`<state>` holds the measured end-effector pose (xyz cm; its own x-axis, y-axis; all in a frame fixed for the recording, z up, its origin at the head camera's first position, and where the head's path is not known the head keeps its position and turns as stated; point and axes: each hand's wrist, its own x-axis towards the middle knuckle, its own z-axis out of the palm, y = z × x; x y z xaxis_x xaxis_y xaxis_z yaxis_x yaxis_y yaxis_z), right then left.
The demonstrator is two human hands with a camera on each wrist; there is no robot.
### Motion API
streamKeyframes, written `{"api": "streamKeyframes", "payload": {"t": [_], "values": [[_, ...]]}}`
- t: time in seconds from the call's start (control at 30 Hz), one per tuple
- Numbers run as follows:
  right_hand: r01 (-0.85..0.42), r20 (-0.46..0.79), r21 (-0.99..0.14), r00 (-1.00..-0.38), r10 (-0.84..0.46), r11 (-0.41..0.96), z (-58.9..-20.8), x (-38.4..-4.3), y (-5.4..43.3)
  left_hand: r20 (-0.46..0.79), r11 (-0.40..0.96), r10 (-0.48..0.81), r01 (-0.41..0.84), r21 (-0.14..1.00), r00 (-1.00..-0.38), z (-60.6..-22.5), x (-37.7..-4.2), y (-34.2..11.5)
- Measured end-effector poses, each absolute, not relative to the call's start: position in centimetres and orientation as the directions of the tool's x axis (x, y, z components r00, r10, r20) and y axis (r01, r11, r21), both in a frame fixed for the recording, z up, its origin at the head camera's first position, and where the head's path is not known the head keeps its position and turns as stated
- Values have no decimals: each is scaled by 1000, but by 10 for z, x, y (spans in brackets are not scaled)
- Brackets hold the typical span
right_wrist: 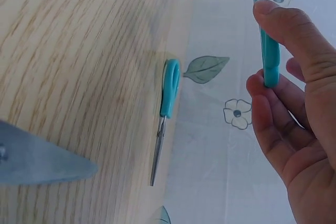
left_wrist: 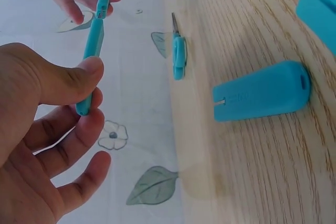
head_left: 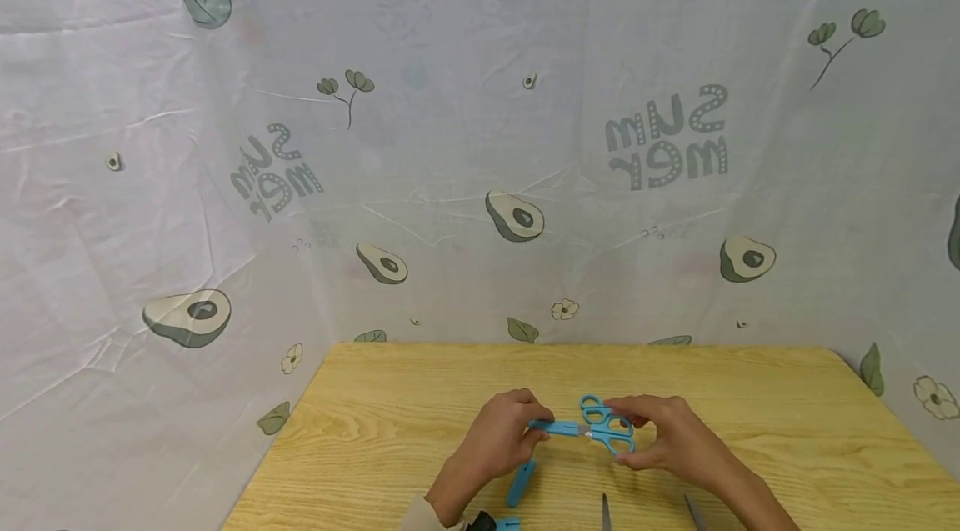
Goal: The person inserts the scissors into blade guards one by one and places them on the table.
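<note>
My left hand (head_left: 501, 433) pinches a light-blue blade cover (head_left: 558, 428) between thumb and fingers. My right hand (head_left: 670, 441) holds the blue-handled scissors (head_left: 619, 434) by their finger loops. Cover and scissors are in line between my hands, with the blades inside the cover except a short strip of metal near the pivot. In the right wrist view, my right thumb presses one side of the handle and my fingertips touch its lower end. A loose blue cover (left_wrist: 262, 92) lies on the table below my left hand.
Behind the held pair, a second pair of blue-handled scissors (right_wrist: 170, 87) lies with blades to the right. Metal blades (head_left: 606, 512) point in from the front edge of view. Another blue cover (left_wrist: 320, 11) lies nearby. Patterned cloth (head_left: 450, 181) stands beyond the wooden table (head_left: 390, 398).
</note>
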<state>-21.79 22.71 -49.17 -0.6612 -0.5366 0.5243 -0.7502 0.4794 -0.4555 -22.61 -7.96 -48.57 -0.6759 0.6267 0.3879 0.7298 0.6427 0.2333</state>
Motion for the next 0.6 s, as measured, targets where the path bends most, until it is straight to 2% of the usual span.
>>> {"api": "streamKeyframes", "payload": {"t": [0.4, 0.6], "values": [[-777, 538, -454, -629, -561, 435, -492, -219, 227, 433, 621, 628, 752, 222, -647, -487, -226, -78], [-786, 542, -457, -618, -569, 417, -493, -219, 227, 429, 620, 626, 749, 233, -651, -487, -225, -77]]}}
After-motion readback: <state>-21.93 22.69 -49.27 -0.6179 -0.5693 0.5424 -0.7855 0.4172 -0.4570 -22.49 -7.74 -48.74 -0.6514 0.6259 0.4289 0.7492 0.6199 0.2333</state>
